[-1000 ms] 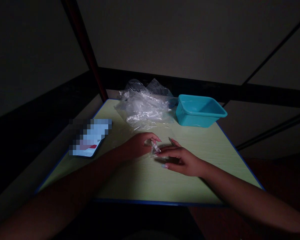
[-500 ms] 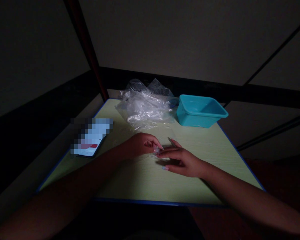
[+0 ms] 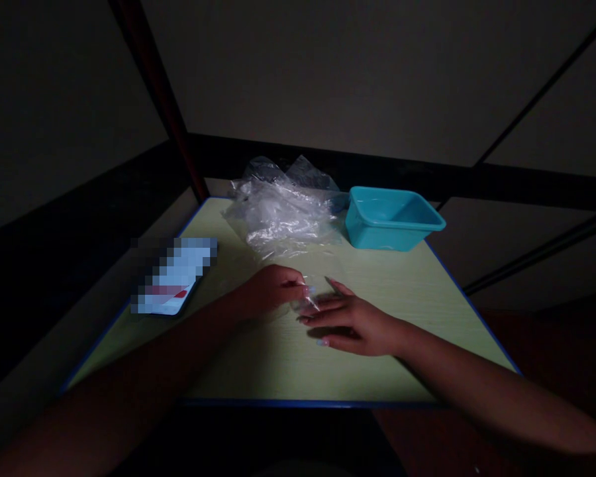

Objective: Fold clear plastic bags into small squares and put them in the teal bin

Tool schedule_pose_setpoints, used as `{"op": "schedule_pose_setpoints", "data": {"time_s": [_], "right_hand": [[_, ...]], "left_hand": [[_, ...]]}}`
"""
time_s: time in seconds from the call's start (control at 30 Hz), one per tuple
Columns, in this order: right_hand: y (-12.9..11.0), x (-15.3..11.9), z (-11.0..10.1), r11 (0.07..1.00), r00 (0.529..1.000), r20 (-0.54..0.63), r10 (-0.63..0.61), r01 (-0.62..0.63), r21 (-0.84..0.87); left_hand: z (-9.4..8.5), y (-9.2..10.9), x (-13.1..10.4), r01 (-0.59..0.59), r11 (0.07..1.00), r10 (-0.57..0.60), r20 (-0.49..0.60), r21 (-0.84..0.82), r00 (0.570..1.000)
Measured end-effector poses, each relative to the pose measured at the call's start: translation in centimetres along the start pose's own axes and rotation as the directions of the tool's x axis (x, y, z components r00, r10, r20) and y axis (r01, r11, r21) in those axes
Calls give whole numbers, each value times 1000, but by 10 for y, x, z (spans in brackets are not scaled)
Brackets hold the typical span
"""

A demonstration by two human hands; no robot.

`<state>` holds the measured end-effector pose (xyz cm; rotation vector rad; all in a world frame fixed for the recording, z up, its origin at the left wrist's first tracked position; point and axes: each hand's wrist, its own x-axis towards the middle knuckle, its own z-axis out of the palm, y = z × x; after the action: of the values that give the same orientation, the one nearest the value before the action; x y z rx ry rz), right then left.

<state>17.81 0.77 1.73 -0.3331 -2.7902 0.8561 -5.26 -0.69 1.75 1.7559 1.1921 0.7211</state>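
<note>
My left hand (image 3: 277, 290) pinches the edge of a clear plastic bag (image 3: 322, 266), which lies flat and is hard to see against the tabletop. Beside it, my right hand (image 3: 355, 322) has its fingers stretched out and apart, palm down. Its fingertips touch or almost touch the bag's edge near my left fingers; whether they press on it I cannot tell. Behind both hands, a heap of crumpled clear plastic bags (image 3: 283, 215) lies toward the far side of the table.
The pale yellow-green table (image 3: 258, 371) has a blue edge. A turquoise plastic basin (image 3: 380, 232) stands at its far right. On the left lies a phone (image 3: 171, 305) with a lit screen, partly blurred out. Dark walls rise behind and to the left.
My left fingers have closed into a pinch and lifted the bag's edge a little. My right hand stays spread beside it. The whole view has shifted slightly.
</note>
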Motion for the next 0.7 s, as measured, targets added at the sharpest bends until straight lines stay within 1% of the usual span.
{"op": "schedule_pose_setpoints", "data": {"time_s": [0.07, 0.13, 0.17, 0.2, 0.37, 0.47, 0.53, 0.6, 0.63, 0.7], "right_hand": [[-1, 0, 0, 1000, 1000, 14, 6, -7, 5], [-1, 1, 0, 1000, 1000, 21, 4, -4, 11], [-1, 1, 1, 1000, 1000, 21, 3, -3, 12], [-1, 1, 1, 1000, 1000, 20, 4, -4, 12], [1, 0, 2, 1000, 999, 35, 10, -10, 11], [2, 0, 2, 1000, 998, 51, 24, -24, 8], [1, 0, 2, 999, 997, 67, 36, -37, 13], [1, 0, 2, 999, 996, 79, 41, -43, 26], [1, 0, 2, 998, 996, 83, 43, -46, 34], [0, 1, 2, 997, 995, 90, 48, -52, 50]], "left_hand": [[2, 1, -2, 14, 997, -11, 32, -78, 999], [4, 3, -4, 50, 983, -34, 95, -174, 995], [5, 3, -5, 63, 980, -41, 116, -191, 992], [6, 3, -5, 63, 983, -43, 119, -175, 992], [4, 3, -4, -36, 997, 36, -2, 72, 999], [3, 3, -3, -47, 990, 53, -45, 129, 998], [4, 3, -3, -56, 990, 64, -62, 128, 996], [5, 1, -3, -54, 995, 60, -73, 81, 996], [5, 0, -2, -50, 998, 53, -68, 45, 996], [5, -4, -1, -48, 999, 48, -22, -15, 999]]}}
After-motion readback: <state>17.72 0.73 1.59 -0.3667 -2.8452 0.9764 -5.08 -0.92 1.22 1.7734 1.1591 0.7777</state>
